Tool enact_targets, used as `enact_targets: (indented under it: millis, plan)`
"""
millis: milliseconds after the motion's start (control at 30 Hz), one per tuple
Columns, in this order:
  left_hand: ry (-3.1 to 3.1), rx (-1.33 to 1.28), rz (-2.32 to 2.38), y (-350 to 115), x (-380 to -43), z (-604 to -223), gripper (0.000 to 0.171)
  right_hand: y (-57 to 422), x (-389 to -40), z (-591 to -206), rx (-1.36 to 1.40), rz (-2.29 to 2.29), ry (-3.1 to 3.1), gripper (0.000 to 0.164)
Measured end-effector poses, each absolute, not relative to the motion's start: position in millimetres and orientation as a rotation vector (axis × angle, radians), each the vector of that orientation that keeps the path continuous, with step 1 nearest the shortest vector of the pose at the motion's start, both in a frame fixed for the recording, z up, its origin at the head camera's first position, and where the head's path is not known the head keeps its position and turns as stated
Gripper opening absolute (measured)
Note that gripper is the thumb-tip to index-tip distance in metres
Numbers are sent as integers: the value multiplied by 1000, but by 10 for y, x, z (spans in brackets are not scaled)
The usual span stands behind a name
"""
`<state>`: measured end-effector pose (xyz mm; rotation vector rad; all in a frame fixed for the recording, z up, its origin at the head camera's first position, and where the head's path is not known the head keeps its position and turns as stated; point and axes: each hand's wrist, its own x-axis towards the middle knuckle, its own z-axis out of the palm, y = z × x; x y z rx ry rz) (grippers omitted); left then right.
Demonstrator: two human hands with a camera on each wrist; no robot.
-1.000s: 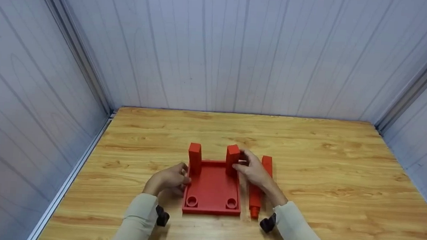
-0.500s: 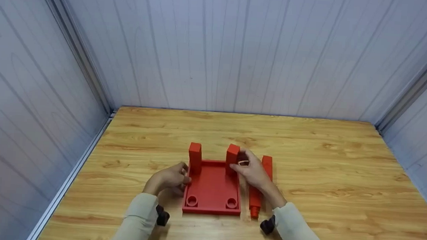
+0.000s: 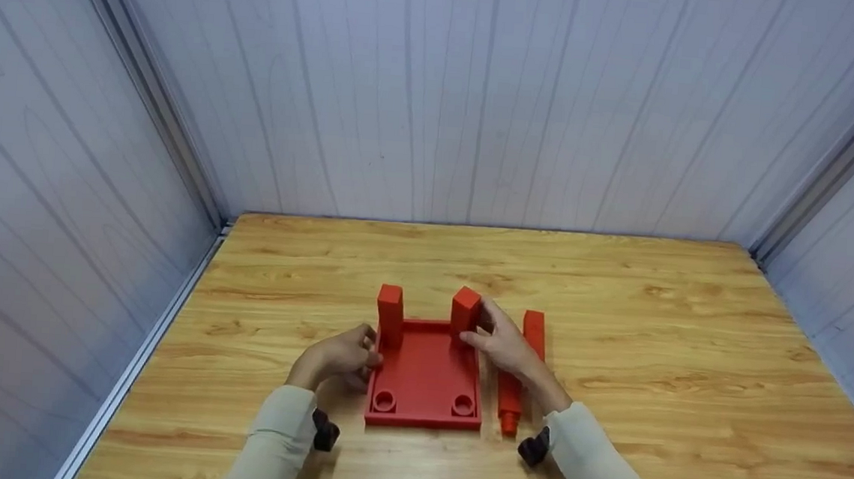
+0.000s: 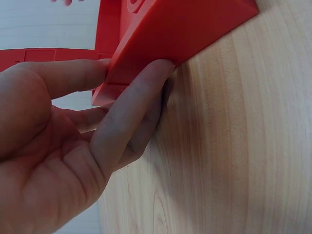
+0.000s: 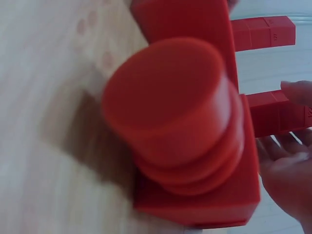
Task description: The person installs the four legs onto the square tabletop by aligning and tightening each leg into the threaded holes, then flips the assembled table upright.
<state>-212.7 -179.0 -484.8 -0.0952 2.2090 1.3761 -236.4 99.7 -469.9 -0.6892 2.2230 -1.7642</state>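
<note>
A shallow red tabletop panel [image 3: 425, 375] lies with its raised rim upward and two round corner sockets showing along its near side. Square red legs stand in its far corners, the left leg [image 3: 390, 312] and the right leg [image 3: 465, 313]. My left hand [image 3: 340, 354] grips the panel's left edge, thumb over the rim and fingers along the outer wall [image 4: 161, 44]. My right hand [image 3: 506, 343] pinches the right leg between thumb and fingers; the right wrist view shows this hand [image 5: 290, 165] around the leg [image 5: 273, 114]. That leg's lower end is hidden.
Right of the panel, under my right wrist, lies loose red leg stock [image 3: 510, 395], round stepped peg toward me; the peg [image 5: 165, 97] fills the right wrist view. A further red length [image 3: 534, 326] shows beyond the wrist. Pale panelled walls [image 3: 437, 97] enclose the wooden table [image 3: 674, 362].
The right leg has turned in my right hand, a corner of its top now pointing more toward me. The right thumb has shifted slightly left. Left hand and panel stay put.
</note>
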Motion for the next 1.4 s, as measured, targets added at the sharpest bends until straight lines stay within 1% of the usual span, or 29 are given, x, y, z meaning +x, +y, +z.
enact_targets:
  millis: [167, 400, 467, 667, 867, 1100, 1333, 1400]
  plan:
    - [2217, -91, 1369, -1797, -2120, -4855, 30, 1003, -2368, -4706, -746, -1757, 2183, 61]
    - [2195, -85, 1386, -1794, -2117, -4841, 29, 1009, -2353, -4703, -686, -1746, 2221, 63]
    - [2190, -87, 1392, -1792, -2117, -4839, 29, 1006, -2373, -4730, -687, -1753, 2238, 61]
    - [2193, -91, 1398, -1789, -2114, -4839, 29, 1005, -2513, -4970, -649, -1768, 2305, 53]
    - [2206, -88, 1387, -1790, -2116, -4838, 29, 1006, -2539, -5018, -622, -1767, 2405, 51]
    - [2216, -94, 1380, -1790, -2128, -4837, 30, 972, -2536, -4997, -613, -1747, 2490, 42]
    - [2207, -86, 1382, -1786, -2119, -4843, 29, 894, -2324, -4678, -630, -1715, 2536, 34]
    - [2210, -84, 1381, -1785, -2117, -4839, 29, 881, -2326, -4684, -621, -1712, 2552, 32]
